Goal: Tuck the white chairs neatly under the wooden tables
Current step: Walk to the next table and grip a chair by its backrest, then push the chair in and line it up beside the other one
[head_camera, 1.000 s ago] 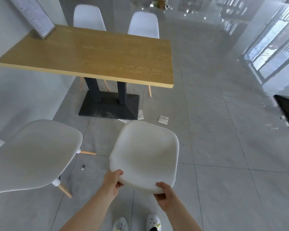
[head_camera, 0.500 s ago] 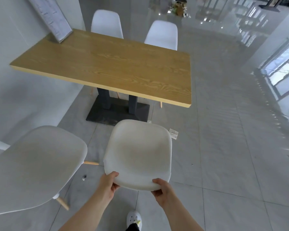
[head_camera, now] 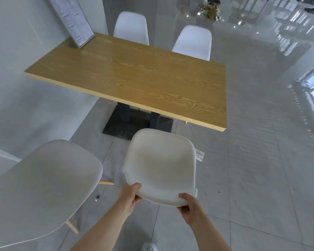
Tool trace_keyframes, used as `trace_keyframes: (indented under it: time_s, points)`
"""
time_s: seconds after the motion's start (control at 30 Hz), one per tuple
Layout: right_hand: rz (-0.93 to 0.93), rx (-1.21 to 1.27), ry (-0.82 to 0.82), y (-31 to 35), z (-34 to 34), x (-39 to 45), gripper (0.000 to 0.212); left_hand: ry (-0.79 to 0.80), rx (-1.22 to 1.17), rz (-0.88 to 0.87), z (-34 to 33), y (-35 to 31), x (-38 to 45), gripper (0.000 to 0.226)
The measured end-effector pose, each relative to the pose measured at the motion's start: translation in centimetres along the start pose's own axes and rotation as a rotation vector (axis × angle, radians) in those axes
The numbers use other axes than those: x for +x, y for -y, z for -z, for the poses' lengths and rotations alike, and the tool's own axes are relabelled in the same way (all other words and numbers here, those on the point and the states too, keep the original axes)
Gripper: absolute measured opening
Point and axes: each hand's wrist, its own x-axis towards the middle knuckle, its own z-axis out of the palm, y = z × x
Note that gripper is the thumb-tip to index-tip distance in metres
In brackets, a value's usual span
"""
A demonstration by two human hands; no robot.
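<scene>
Both hands grip the top edge of a white chair [head_camera: 161, 165], a smooth moulded plastic shell with rounded corners and a shallow dished seat. The left hand [head_camera: 130, 195] is clenched on the left end of the backrest rim, thumb on top; the right hand [head_camera: 189, 205] grasps the right end the same way, its fingers [head_camera: 186, 196] curled over the lip. The chair stands on the floor just short of the near long edge of the table [head_camera: 134, 78], its front edge close to that edge but not under it.

The table has a rectangular top of pale wood-grain laminate with a thin light edge band, carried on 2 dark columns rising from a flat black base plate [head_camera: 134, 125]. A framed menu board [head_camera: 72, 20] leans against the grey wall at the far left corner of the top.

A second white chair [head_camera: 42, 189] of the same matt shell stands to the left, well clear of the table, with tapered light wooden legs showing beneath. 2 more white chairs [head_camera: 192, 40] sit at the far long side, backs rising above the top.

The floor [head_camera: 261, 178] is glossy grey tile, wide and open to the right. A scrap of paper [head_camera: 199, 155] lies just right of the held chair.
</scene>
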Motion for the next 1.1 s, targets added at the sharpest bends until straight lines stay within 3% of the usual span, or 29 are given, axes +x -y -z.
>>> trace_keyframes:
  time_s: [0.13,0.27,0.47,0.6,0.7,0.83,1.0,1.1]
  points:
    - [0.051,0.009,-0.062,-0.7,0.4,0.2,0.033,0.095,0.156,0.067,1.1,-0.9,-0.5,0.026]
    - [0.176,0.097,-0.155,-3.7,-1.3,-1.4,0.045,0.16,0.242,0.008,4.7,-3.5,-2.2,0.023]
    - [0.213,0.088,-0.076,-12.7,-7.0,-5.2,0.055,0.115,0.346,-0.076,15.3,-6.9,-5.3,0.021]
    - [0.207,0.061,-0.092,-21.7,-11.1,-7.6,0.043,0.091,0.423,-0.092,25.4,-8.6,-6.8,0.008]
    - [0.102,0.015,-0.085,-29.6,-13.0,-10.2,0.039,0.046,0.403,-0.073,33.0,-10.5,-8.9,0.005]
    - [-0.017,-0.039,-0.002,-39.4,-16.9,-14.8,0.024,-0.081,0.364,-0.161,42.9,-14.4,-11.4,0.014]
    - [-0.075,-0.091,0.066,-45.8,-21.3,-18.1,0.005,-0.202,0.203,-0.209,51.5,-16.0,-12.9,0.017]
    - [-0.1,-0.107,0.113,-48.7,-22.7,-18.5,0.006,-0.238,0.149,-0.206,55.1,-15.2,-13.9,0.018]
